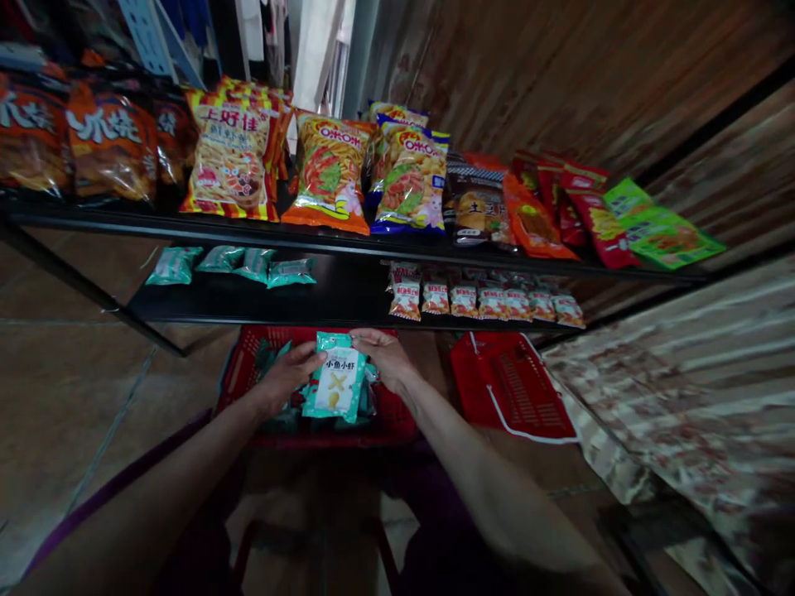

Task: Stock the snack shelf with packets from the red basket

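A teal snack packet (336, 382) with a white label is held upright over a red basket (397, 418). My left hand (289, 377) grips its left edge, and my right hand (382, 352) pinches its top right corner. More teal packets (282, 418) lie in the basket beneath, partly covered by my hands and the held packet. On the lower black shelf (348, 294), several teal packets (291, 272) lie at the left, and several small red and white packets (464, 300) stand in rows at the right.
The upper shelf (248, 228) holds large snack bags, among them orange and black bags (112, 136), yellow bags (233, 153) and green packets (664, 228). A second red basket (515, 385) with a white-edged rim is on the floor at the right, beside a corrugated wall.
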Demonstrator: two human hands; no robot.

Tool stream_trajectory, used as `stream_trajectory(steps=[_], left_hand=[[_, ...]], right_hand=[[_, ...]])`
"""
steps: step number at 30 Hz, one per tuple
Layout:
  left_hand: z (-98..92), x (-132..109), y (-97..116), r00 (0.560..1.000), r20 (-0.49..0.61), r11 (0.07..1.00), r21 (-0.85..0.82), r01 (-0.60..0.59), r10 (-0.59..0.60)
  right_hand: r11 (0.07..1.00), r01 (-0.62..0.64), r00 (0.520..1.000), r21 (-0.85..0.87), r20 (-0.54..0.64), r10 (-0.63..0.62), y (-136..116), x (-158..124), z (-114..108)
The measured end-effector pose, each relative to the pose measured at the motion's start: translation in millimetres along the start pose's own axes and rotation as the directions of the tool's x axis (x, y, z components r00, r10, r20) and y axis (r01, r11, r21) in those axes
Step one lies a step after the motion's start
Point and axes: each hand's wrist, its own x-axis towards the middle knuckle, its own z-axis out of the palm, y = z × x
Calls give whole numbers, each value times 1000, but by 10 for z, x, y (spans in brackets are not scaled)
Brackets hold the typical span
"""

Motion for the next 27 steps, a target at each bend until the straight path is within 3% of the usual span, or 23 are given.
stream_trajectory(steps=[4, 9, 13, 17, 22, 27], left_hand=[[-26, 350, -24, 997, -71, 998, -55, 30, -34], [139, 685, 2, 956, -272, 982, -177, 63, -110], [227, 706, 78, 923, -368, 963, -271, 12, -115], [154, 675, 101, 881, -448, 962, -272, 25, -149], [15, 741, 119, 846, -500, 936, -352, -4, -185], [-32, 825, 139, 837, -502, 885, -462, -50, -215]], right_hand=[[999, -24, 1000, -36, 19, 25, 55, 279, 68], [995, -80, 995, 66, -57, 84, 104, 425, 143], [979, -179, 983, 94, -23, 182, 78, 320, 92], [968, -248, 969, 39, -3, 248, 28, 189, -63], [959, -278, 961, 48, 10, 278, 33, 145, -238], [960, -266, 963, 89, 74, 260, 103, 141, -256]])
